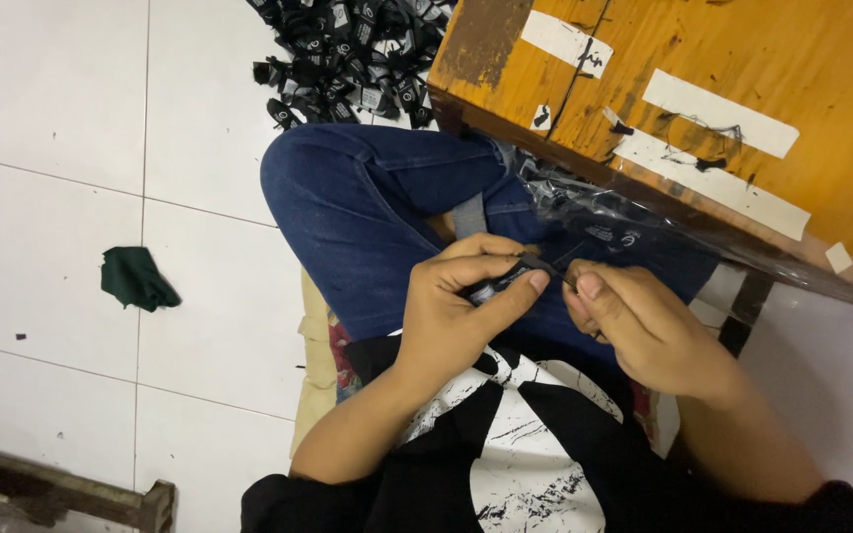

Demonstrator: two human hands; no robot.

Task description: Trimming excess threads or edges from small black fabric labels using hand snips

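Slippage risk: left hand (456,306) pinches label (498,284), right hand (634,326) pinches thread (barely visible); uneven pull could snap it.

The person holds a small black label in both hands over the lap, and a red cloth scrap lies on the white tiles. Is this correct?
Not quite. In the head view the cloth scrap on the white tiles is dark green, not red. Left hand and right hand do hold the small black label.
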